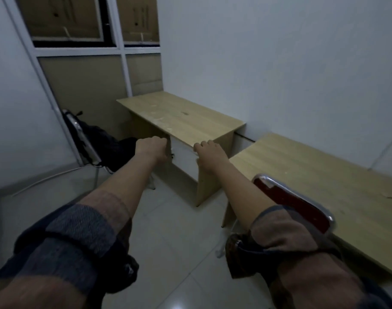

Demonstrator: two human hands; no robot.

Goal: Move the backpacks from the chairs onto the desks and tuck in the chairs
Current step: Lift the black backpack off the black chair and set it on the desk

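Left of the far desk [179, 117], a dark, soft backpack [106, 141] slumps on a chair [79, 134]; its top is judged best gripped. Left hand [151, 148] and right hand [207, 150] are curled, empty.

rolled-up brown and dark blue sleeves [83, 237]

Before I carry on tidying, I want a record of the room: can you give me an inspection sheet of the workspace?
Surface: far desk and near desk, wooden tops bare apart from pale marks.
Job's things: dark backpack on the far chair, which stands out from the desk; red chair back at the near desk; brown backpack low beside it.
Clutter: nothing seen.
Hands: left hand and right hand both curled, reaching toward the far desk; whether they hold anything is unclear.
Cables: dark line between the desks at the wall.
Surroundings: white walls, tiled floor, cardboard boxes behind a partition.
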